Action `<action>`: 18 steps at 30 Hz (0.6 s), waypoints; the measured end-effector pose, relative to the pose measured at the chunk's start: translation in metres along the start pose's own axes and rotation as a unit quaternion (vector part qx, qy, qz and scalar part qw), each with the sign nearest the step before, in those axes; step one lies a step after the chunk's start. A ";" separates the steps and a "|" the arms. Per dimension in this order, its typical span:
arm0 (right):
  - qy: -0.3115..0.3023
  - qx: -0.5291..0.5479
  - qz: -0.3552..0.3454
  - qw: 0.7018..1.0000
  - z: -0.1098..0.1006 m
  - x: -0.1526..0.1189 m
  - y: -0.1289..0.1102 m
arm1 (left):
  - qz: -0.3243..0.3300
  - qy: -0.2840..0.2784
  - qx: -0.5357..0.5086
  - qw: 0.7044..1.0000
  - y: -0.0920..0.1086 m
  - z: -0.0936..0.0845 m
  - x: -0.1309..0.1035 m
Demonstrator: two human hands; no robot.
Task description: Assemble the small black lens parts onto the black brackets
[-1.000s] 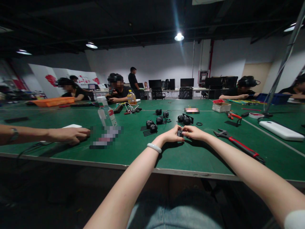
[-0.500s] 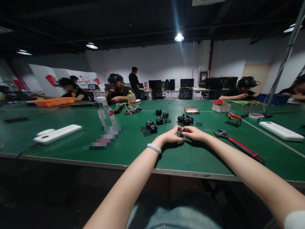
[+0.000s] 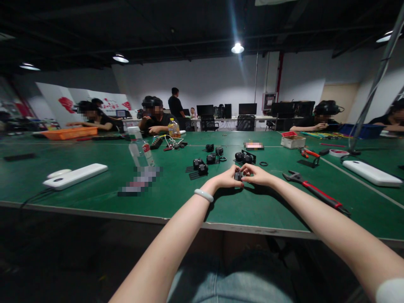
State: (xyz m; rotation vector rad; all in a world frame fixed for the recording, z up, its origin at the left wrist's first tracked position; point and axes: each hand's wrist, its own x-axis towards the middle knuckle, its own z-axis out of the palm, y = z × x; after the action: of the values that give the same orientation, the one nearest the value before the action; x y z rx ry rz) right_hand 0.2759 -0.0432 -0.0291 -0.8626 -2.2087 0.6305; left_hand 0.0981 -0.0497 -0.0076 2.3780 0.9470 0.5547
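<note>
Between my fingertips is a small black part (image 3: 237, 176), held just above the green table (image 3: 252, 210). My left hand (image 3: 227, 177) grips it from the left, and my right hand (image 3: 254, 174) pinches it from the right. Just beyond my hands lies a black assembly with round knobs (image 3: 245, 158). To its left are further black knobbed parts (image 3: 201, 167), some with flat prongs. A black ring (image 3: 263, 163) rests right of the assembly. Fingers partly cover the held part, so its details cannot be made out.
Adjustable pliers (image 3: 318, 196) with red and black handles lie on the right. A clear bottle (image 3: 139, 147) stands left, near a white power bank (image 3: 75, 176). A small box (image 3: 293, 141) sits at the back right. Several people sit across the table.
My right fingers have shifted slightly around the black part, now more arched. Across the table, a person at the left has moved an arm over the orange tray.
</note>
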 end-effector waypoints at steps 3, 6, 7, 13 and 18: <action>0.001 0.006 -0.013 1.000 0.001 0.000 0.001 | -0.005 -0.004 -0.007 1.000 0.001 0.000 -0.001; 0.011 -0.007 -0.012 1.000 0.002 0.001 0.003 | -0.007 -0.003 -0.006 1.000 0.002 0.000 -0.001; 0.014 -0.010 -0.012 1.000 0.003 0.001 0.003 | -0.008 -0.001 -0.004 1.000 0.002 0.000 -0.001; 0.017 -0.023 -0.019 0.999 0.003 0.000 0.003 | -0.020 -0.001 -0.007 1.000 0.006 -0.001 -0.003; 0.014 -0.030 -0.021 0.999 0.002 0.001 0.002 | -0.030 0.001 -0.008 1.000 0.010 -0.001 -0.004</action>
State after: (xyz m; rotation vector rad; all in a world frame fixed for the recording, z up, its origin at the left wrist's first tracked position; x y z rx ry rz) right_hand 0.2745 -0.0416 -0.0310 -0.8494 -2.2255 0.5315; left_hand 0.0997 -0.0584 -0.0014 2.3269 1.0078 0.5385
